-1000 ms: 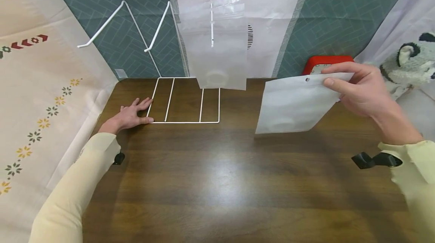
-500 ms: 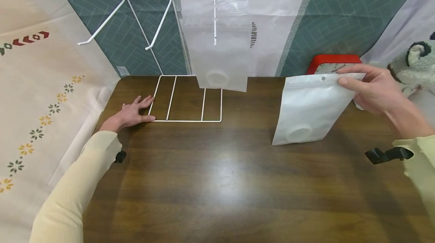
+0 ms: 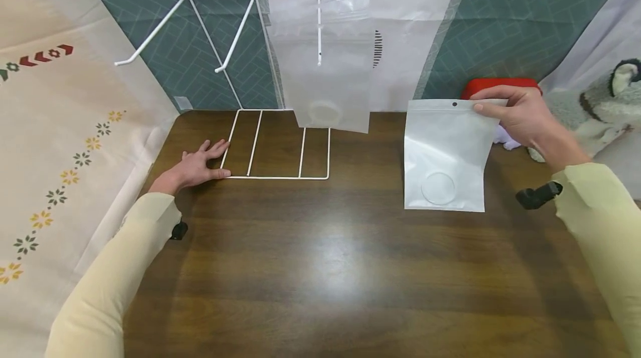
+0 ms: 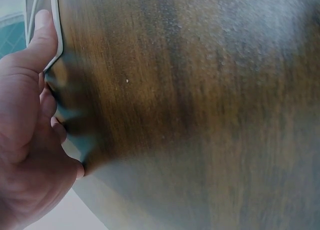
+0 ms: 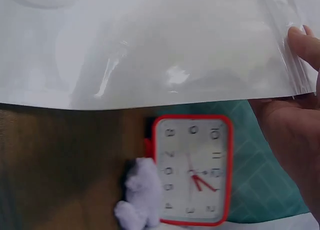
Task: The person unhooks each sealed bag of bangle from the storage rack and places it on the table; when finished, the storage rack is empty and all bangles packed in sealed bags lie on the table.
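My right hand [image 3: 521,116] pinches the top right edge of a white zip pouch [image 3: 445,152] between thumb and fingers. The pouch hangs upright over the table, with a hang hole near its top and a round outline low on its front. My left hand [image 3: 195,166] lies spread at the left side of a white wire display rack [image 3: 280,178], its fingers on the base wire. In the left wrist view the thumb [image 4: 44,32] lies along that wire. More translucent white pouches [image 3: 325,79] hang from the rack's right prong [image 3: 319,29]; two left prongs stand bare.
Behind the right hand stands a red-framed clock [image 5: 192,170], with a small pale plush toy [image 5: 142,195] beside it. A grey plush animal [image 3: 601,107] sits at the far right. Patterned cloth [image 3: 75,152] borders the wooden table [image 3: 325,269] on the left.
The pouch swung from tilted to nearly upright and square to the view, after a short move right and back left with my right hand. My left hand stays on the rack.
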Available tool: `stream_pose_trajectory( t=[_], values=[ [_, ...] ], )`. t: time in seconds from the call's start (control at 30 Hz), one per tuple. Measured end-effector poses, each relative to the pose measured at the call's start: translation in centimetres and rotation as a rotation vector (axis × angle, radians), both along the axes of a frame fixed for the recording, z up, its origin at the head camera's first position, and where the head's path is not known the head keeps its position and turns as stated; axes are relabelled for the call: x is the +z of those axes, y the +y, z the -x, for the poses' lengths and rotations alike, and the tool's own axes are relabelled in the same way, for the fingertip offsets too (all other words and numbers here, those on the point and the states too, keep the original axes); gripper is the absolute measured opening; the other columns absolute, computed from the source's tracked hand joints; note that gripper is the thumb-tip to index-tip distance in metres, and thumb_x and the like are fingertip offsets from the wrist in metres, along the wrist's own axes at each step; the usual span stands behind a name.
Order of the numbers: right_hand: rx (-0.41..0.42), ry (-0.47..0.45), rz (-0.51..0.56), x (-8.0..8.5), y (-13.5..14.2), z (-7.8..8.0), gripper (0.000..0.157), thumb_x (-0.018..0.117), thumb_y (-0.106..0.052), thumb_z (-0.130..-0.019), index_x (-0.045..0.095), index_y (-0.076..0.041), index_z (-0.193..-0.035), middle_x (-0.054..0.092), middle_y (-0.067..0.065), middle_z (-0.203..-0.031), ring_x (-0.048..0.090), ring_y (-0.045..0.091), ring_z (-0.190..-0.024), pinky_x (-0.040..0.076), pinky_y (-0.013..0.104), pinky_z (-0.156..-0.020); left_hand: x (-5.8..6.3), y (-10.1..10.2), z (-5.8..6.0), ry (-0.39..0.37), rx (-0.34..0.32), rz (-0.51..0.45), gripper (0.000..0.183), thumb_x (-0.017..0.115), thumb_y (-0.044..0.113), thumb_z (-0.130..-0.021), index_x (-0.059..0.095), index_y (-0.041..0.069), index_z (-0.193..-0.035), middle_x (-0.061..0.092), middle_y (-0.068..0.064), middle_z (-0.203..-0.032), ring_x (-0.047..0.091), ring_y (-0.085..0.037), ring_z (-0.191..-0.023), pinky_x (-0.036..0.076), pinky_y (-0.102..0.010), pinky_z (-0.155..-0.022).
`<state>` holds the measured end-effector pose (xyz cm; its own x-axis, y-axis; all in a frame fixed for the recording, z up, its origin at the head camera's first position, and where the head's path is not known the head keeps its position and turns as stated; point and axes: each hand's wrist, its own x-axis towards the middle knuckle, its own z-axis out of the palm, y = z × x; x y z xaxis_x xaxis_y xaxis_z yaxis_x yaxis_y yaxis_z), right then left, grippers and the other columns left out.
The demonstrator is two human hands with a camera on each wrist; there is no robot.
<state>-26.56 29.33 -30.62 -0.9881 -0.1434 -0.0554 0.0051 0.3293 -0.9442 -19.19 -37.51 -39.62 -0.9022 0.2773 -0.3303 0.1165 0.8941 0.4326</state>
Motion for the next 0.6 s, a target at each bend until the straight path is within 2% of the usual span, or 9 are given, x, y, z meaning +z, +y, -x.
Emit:
stream_pose_trajectory(
  t=[0.13, 0.17, 0.27, 0.37, 0.43, 0.6],
  values=[
    [0.006, 0.028, -0.04, -1.5, 0.1, 0.6, 0.02, 0.076, -0.016, -0.091, 0.08, -0.022, -0.109, 0.069, -0.015, -0.097, 0.058, 0.01, -0.084, 0.051, 0.019, -0.062, 0.1, 0.0, 0.2, -0.002, 0.001, 0.007, 0.09, 0.065, 0.043, -0.096, 0.013, 0.01, -0.161, 0.005, -0.017, -0.165, -0.007, -0.047, -0.148, -0.008, -0.08, -0.099],
    [0.01, 0.035, -0.039, -1.9, 0.2, 0.7, 0.019, 0.075, -0.015, -0.091, 0.08, -0.022, -0.109, 0.069, -0.016, -0.095, 0.057, 0.008, -0.075, 0.049, 0.018, -0.057, 0.1, 0.0, 0.2, -0.003, 0.001, 0.006, 0.091, 0.066, 0.043, -0.096, 0.012, 0.01, -0.161, 0.005, -0.017, -0.165, -0.007, -0.047, -0.148, -0.008, -0.08, -0.099],
    [0.024, 0.061, -0.06, -2.9, 0.3, 1.0, 0.018, 0.074, -0.015, -0.092, 0.08, -0.02, -0.109, 0.069, -0.017, -0.096, 0.056, 0.007, -0.072, 0.048, 0.018, -0.056, 0.0, 0.0, 0.2, -0.006, 0.0, 0.005, 0.091, 0.066, 0.044, -0.096, 0.013, 0.01, -0.161, 0.005, -0.017, -0.166, -0.007, -0.046, -0.148, -0.008, -0.08, -0.099],
    [0.012, 0.042, -0.097, -3.8, 0.3, 1.2, 0.02, 0.075, -0.022, -0.092, 0.079, -0.02, -0.111, 0.067, -0.017, -0.099, 0.056, 0.009, -0.078, 0.049, 0.016, -0.059, 0.0, -0.1, 0.3, -0.008, 0.0, 0.009, 0.091, 0.065, 0.045, -0.095, 0.012, 0.01, -0.161, 0.005, -0.016, -0.166, -0.007, -0.046, -0.148, -0.008, -0.08, -0.1],
    [0.005, 0.022, -0.129, -4.2, 0.3, 1.3, 0.024, 0.075, -0.027, -0.092, 0.078, -0.021, -0.114, 0.065, -0.016, -0.103, 0.055, 0.011, -0.092, 0.051, 0.016, -0.067, -0.1, -0.1, 0.3, -0.012, 0.003, 0.008, 0.092, 0.066, 0.045, -0.095, 0.012, 0.01, -0.161, 0.005, -0.016, -0.166, -0.008, -0.046, -0.148, -0.008, -0.08, -0.1],
    [-0.001, -0.016, -0.191, -5.0, 0.2, 1.7, 0.026, 0.075, -0.033, -0.091, 0.078, -0.023, -0.115, 0.064, -0.016, -0.1, 0.054, 0.014, -0.094, 0.049, 0.017, -0.07, -0.1, -0.1, 0.2, -0.011, 0.003, 0.003, 0.091, 0.066, 0.045, -0.095, 0.012, 0.011, -0.161, 0.005, -0.016, -0.166, -0.008, -0.045, -0.148, -0.008, -0.079, -0.101]
  ],
)
